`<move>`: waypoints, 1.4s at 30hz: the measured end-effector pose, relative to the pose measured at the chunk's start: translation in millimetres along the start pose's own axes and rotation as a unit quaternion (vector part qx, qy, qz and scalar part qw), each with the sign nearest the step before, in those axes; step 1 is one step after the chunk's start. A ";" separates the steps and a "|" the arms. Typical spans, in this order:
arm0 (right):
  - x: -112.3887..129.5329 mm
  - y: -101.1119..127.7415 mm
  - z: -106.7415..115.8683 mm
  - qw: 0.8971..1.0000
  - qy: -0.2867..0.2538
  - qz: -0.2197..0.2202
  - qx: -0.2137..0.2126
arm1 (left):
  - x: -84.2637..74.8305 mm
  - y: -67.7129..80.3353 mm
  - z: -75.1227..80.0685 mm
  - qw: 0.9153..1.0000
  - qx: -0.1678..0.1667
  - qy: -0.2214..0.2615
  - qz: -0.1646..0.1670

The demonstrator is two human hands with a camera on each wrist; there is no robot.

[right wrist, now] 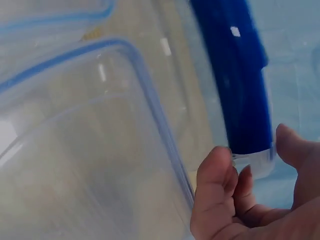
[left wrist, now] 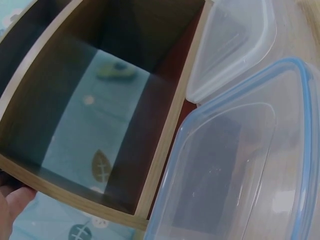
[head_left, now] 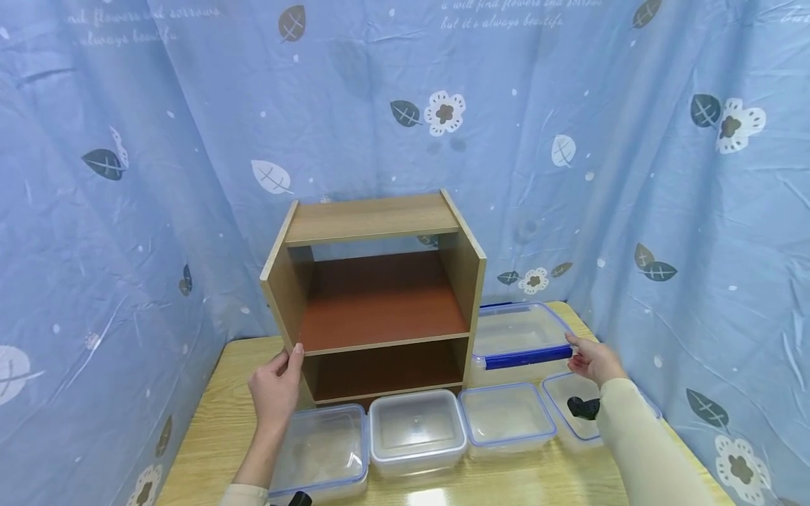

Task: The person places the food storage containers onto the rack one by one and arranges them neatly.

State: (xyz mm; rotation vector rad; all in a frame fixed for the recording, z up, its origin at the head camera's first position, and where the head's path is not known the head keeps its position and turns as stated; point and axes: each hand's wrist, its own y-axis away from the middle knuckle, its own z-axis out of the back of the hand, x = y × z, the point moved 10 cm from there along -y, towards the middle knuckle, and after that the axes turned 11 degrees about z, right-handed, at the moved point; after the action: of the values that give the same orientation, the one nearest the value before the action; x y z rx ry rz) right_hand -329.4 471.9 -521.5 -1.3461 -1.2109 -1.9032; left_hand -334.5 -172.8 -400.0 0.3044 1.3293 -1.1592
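A small wooden shelf unit (head_left: pixel 373 218) with reddish-brown boards (head_left: pixel 382 302) stands on the table. My left hand (head_left: pixel 275 390) grips the front edge of its left side panel, thumb on the front; in the left wrist view only part of the left hand (left wrist: pixel 15 205) shows past the wood. To the right of the unit, my right hand (head_left: pixel 593 358) holds the near right corner of a large clear storage box (head_left: pixel 519 330). Along the box's front runs a dark blue clasp (head_left: pixel 528 357); in the right wrist view, thumb and fingers stand around the clasp's end (right wrist: pixel 250 120).
Along the unit's front stand a left blue-rimmed container (head_left: pixel 325 443), a white-rimmed container (head_left: pixel 418 429) and another blue-rimmed container (head_left: pixel 506 414). One more container (head_left: pixel 572 400) sits below my right forearm. Blue patterned curtains (head_left: pixel 354 126) enclose the wooden table (head_left: pixel 202 422).
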 end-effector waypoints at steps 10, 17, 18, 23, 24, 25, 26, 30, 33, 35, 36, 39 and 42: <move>3.2 -11.5 6.3 0.996 0.074 0.055 -0.002 | 1.3 0.1 -0.4 1.000 0.001 0.002 0.003; 4.6 -7.4 7.7 0.998 0.058 0.026 0.010 | 1.2 3.3 1.3 1.000 -0.009 0.001 0.001; 3.8 -6.9 7.6 0.999 0.049 0.019 0.013 | 0.9 3.9 1.6 1.000 -0.010 0.000 0.000; -1.6 -6.5 7.5 0.999 0.001 -0.007 0.038 | -0.7 6.8 2.0 1.000 -0.013 -0.006 -0.001; -2.4 -7.0 7.2 0.999 -0.008 -0.007 0.046 | -1.0 7.3 2.1 1.000 -0.013 -0.007 -0.001; -2.9 -7.2 6.5 0.998 -0.016 -0.007 0.056 | -1.4 7.8 2.1 1.000 -0.014 -0.008 -0.001; -3.3 -7.6 6.1 0.998 -0.026 -0.005 0.063 | -1.9 8.4 2.2 1.000 -0.015 -0.009 -0.002; -4.0 -7.7 1.8 0.993 -0.071 -0.005 0.097 | -2.5 9.2 3.1 1.000 -0.017 -0.012 -0.003; -5.0 -7.2 -0.6 0.989 -0.106 -0.017 0.104 | -1.9 9.3 3.4 1.000 -0.017 -0.012 -0.002; -5.7 -6.8 -2.4 0.985 -0.131 -0.027 0.105 | -1.7 9.4 3.3 1.000 -0.016 -0.010 -0.001; -5.7 -6.3 -3.5 0.984 -0.143 -0.031 0.105 | -1.6 9.5 3.1 1.000 -0.014 -0.008 -0.001; -5.4 -4.8 -6.0 0.979 -0.172 -0.043 0.104 | -0.7 9.0 2.2 1.000 -0.010 -0.005 0.001; -5.7 -1.4 -8.7 0.974 -0.191 -0.060 0.105 | -0.2 8.6 1.7 1.000 -0.006 -0.002 0.004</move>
State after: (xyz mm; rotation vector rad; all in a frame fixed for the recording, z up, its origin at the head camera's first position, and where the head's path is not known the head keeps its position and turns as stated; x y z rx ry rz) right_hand -332.4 464.5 -528.2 -1.5962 -1.6629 -1.5779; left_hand -326.8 -170.1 -402.9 0.2968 1.3303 -1.1444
